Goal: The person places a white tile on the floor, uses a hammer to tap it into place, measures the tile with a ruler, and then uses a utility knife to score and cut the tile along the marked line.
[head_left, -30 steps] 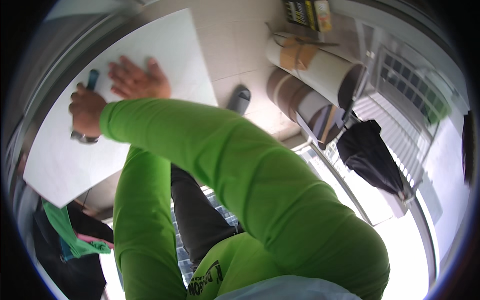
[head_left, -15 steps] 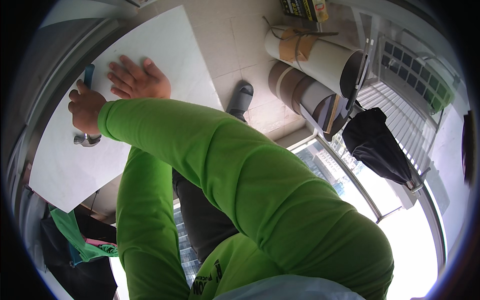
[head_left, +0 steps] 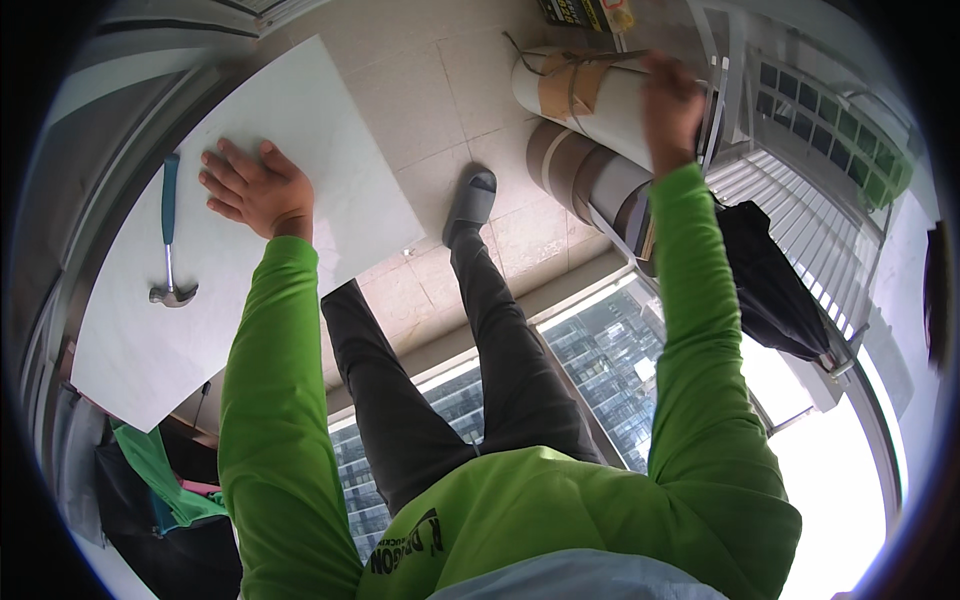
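My left hand (head_left: 262, 190) lies flat on the white board-like tabletop (head_left: 280, 100), its fingers spread and nothing in it. Left of those fingertips a claw hammer (head_left: 168, 230) with a blue handle and a metal head rests on the same white surface, its head toward me. Over on the right, my right hand (head_left: 672, 115) is raised in front of the large pale roll (head_left: 610, 110). Motion blurs its fingers, and whether it touches the roll cannot be made out.
A second, brown-and-grey roll (head_left: 570, 165) lies beside the pale one. A folded black umbrella (head_left: 765, 270) hangs at the right near a white slatted rack (head_left: 800, 260). Dark bags with green cloth (head_left: 160, 475) sit lower left. My slippered foot (head_left: 472, 198) stands on the tiles.
My right hand has let go of the hammer and swung from the far left across to the rolls. The hammer now lies on the white surface. My left hand stays flat there.
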Tool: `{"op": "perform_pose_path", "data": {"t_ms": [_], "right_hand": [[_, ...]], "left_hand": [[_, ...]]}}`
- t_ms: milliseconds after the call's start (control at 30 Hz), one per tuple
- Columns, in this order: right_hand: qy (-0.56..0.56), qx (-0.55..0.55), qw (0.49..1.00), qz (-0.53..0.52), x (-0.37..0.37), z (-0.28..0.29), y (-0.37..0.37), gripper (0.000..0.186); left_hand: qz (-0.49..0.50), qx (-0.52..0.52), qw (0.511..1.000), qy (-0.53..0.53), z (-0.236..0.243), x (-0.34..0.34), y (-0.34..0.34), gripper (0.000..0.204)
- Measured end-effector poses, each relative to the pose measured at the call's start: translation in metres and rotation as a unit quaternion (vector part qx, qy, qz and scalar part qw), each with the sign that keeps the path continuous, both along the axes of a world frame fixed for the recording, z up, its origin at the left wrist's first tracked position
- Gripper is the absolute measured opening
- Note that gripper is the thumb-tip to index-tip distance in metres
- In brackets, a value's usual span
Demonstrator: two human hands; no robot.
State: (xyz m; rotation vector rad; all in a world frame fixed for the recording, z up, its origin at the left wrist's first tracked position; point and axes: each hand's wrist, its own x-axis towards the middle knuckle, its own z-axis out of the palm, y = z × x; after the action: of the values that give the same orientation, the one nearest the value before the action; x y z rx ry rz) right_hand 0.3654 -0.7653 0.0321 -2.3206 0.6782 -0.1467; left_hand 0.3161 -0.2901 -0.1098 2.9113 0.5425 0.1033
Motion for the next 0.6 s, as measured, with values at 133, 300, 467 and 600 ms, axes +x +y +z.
{"op": "perform_pose_path", "data": {"t_ms": [133, 300, 467, 600], "right_hand": [[0.078, -0.043, 0.964, -0.249, -0.055, 0.016, -0.189, 0.033], [0.357, -0.358, 0.851, 0.142, -0.091, -0.003, -0.333, 0.032], [0.312, -0.255, 0.912, 0.073, -0.106, -0.015, -0.338, 0.03], [0.237, -0.005, 0.958, -0.161, -0.11, -0.017, -0.3, 0.027]], "left_hand": [[-0.009, 0.031, 0.999, -0.002, -0.002, -0.001, 0.01, 0.069], [-0.003, 0.018, 1.0, 0.009, -0.011, -0.002, -0.004, 0.07], [-0.006, 0.027, 1.0, 0.004, -0.009, 0.0, 0.001, 0.069], [-0.012, 0.036, 0.999, -0.004, -0.005, 0.0, 0.012, 0.069]]}}
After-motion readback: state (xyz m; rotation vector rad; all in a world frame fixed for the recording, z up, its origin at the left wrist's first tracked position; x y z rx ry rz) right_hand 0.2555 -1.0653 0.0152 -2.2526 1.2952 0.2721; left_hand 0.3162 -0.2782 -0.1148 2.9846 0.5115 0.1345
